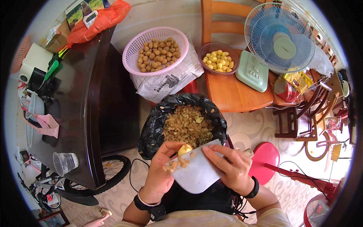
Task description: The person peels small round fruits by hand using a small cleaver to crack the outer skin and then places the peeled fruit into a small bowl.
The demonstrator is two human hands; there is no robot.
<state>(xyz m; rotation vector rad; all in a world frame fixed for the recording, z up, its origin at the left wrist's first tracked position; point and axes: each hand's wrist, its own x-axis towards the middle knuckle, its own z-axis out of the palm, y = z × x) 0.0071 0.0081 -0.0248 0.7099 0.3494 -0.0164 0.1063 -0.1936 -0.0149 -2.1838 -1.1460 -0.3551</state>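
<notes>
My left hand pinches a small yellow, partly peeled potato between thumb and fingers. In my right hand is a broad-bladed cleaver, its wooden handle partly hidden, my fingers lying along the blade. The blade's edge meets the potato, and bits of brown peel cling to the metal. Both hands are over the near side of a bin lined with a black plastic bag, which holds a heap of peelings. Beyond it, a pink plastic basket holds unpeeled small potatoes.
A bowl of peeled potatoes and a pale green fan base occupy a wooden chair. Newspaper lies under the basket. To the left, a dark table carries a plastic cup. A red fan lies right.
</notes>
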